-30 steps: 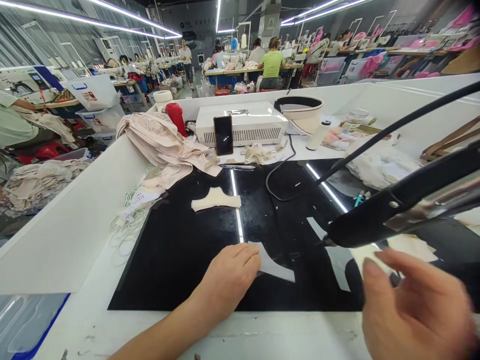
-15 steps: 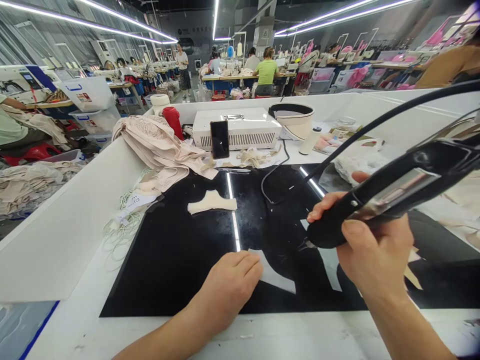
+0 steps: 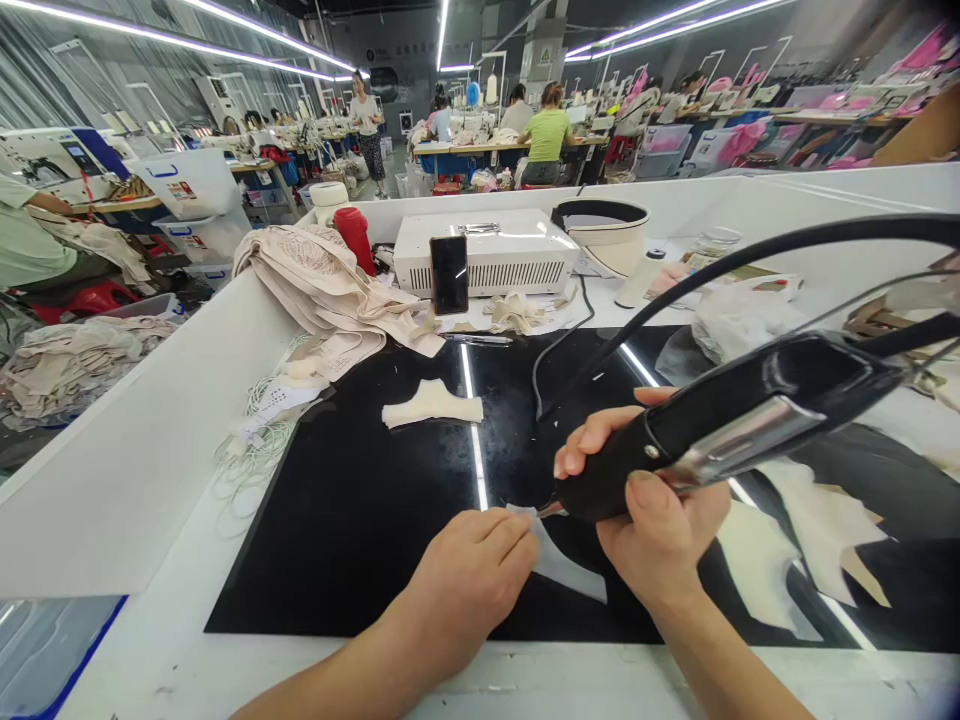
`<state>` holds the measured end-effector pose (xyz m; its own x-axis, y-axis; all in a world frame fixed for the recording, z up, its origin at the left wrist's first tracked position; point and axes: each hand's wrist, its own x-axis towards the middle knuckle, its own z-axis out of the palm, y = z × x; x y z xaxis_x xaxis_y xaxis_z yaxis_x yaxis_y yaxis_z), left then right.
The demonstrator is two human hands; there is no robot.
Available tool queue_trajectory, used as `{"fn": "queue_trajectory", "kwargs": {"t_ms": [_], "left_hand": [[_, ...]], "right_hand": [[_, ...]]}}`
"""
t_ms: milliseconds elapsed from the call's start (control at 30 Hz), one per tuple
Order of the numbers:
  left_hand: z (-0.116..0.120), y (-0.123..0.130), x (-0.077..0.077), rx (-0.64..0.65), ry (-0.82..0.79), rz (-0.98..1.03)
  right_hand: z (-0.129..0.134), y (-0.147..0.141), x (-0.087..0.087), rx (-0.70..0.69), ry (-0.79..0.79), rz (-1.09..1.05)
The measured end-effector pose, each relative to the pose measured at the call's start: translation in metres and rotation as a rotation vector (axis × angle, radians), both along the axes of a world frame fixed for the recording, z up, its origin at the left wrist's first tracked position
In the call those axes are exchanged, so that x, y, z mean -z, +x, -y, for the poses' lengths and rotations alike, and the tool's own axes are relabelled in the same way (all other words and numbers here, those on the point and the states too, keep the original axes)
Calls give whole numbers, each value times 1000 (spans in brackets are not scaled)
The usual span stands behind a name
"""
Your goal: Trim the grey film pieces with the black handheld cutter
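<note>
Both my hands are over a glossy black sheet [image 3: 352, 530]. My left hand [image 3: 476, 570] is closed, its fingertips on the upper end of a thin, pale grey curved piece [image 3: 574, 572] lying flat. In my right hand [image 3: 667, 535] is a black corded hand tool [image 3: 724, 425] with a metal lever on its side. The tool's thin metal tip reaches the grey piece right by my left fingertips; whether it touches cannot be made out. Further back lies a cream padded piece [image 3: 433, 403]. Beyond my right hand are several cream cut pieces [image 3: 757, 565].
Behind the sheet stand a white vented box [image 3: 487, 250], a phone [image 3: 449, 275], a red bottle [image 3: 354, 240] and a round cream container [image 3: 604, 238]. Beige fabric [image 3: 315, 280] is heaped at the left. The tool's thick cable [image 3: 750, 255] arches across the right side. White walls edge the table.
My right hand has brought the tool leftward and down, so its tip is now by my left fingertips. My left hand stays on the grey piece. The view has shifted slightly.
</note>
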<state>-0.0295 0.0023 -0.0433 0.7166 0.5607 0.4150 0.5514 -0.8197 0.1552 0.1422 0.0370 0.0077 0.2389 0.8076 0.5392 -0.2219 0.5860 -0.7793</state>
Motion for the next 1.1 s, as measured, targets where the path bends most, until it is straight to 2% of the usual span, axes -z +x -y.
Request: {"fn": "queue_trajectory", "kwargs": {"t_ms": [300,867,1100], "left_hand": [[1,1,-1,-10,26,7],[2,0,0,-17,78,-13],[1,0,-1,-16,100,-37]], "right_hand": [[-5,-2,6,36,5,7],[-8,-6,5,88,-21,35],[-9,-11,2,15,-16,-65]]}}
